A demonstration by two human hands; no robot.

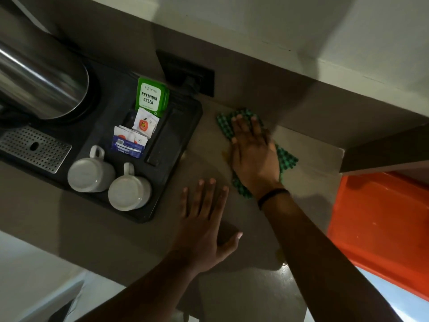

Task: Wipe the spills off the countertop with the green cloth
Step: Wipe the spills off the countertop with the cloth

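A green checked cloth [286, 159] lies flat on the grey-brown countertop [97, 233], close to the back wall. My right hand [254, 154] presses flat on top of it, fingers spread, covering most of the cloth. A small yellowish spill [225, 155] shows just left of that hand. My left hand [205, 226] rests palm down on the bare counter, nearer to me, holding nothing. Another wet, shiny patch [284, 263] sits near the front edge beside my right forearm.
A black tray [183, 126] on the left holds two upturned white mugs [91, 174], tea sachets [152, 97] and a steel kettle [41, 82]. A black wall socket [185, 70] sits behind it. An orange object [380, 228] stands past the counter's right end.
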